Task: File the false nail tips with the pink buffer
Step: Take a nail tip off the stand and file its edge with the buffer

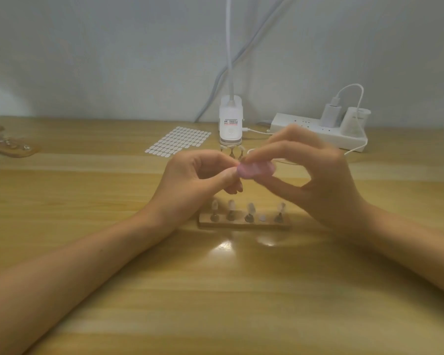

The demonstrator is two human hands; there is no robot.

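Your right hand [318,180] pinches the pink buffer [255,170]; your left hand [195,178] pinches tight at its left end, on what I cannot tell; both hover above the wooden holder [241,223] of false nail tips [250,207].

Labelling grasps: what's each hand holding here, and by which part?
Right hand pinches the pink buffer near its right end. Left hand pinches at its free end; what, too blurred to tell.
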